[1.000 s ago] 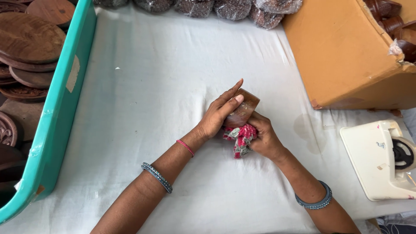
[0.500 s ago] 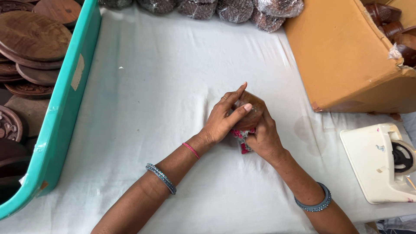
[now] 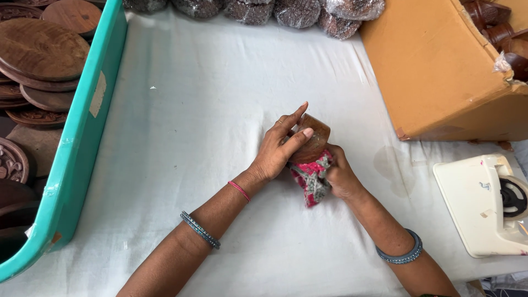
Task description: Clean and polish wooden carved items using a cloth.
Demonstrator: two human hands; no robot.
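Two hands work at mid-surface on one small round wooden piece (image 3: 314,138). Left hand (image 3: 278,151) lies over its near-left side, fingers spread across the top, thumb against the rim, so its grip is pressing the piece, not closed round it. Right hand (image 3: 340,176) sits just below and right of the piece, grip bunched tight on one red patterned cloth (image 3: 311,179), which is touching the underside of the piece. The piece rests on the white cloth-covered surface (image 3: 192,143), roughly centre, tilted slightly.

Counts: one thin red thread band on the left wrist, one stack of grey bangles on the left forearm (image 3: 200,229), one grey bangle set on the right wrist (image 3: 400,253).

Left edge: one teal crate (image 3: 82,140), and beyond it a pile of flat round wooden discs (image 3: 41,49); at least six are visible, the exact total cannot be told.

Top edge: five plastic-wrapped dark bundles (image 3: 297,12) in a row.

Top right: one cardboard box (image 3: 440,71) lying tilted, with dark turned wooden pieces showing at its open end.

Right edge: one cream tape dispenser (image 3: 484,203), well apart from the hands.
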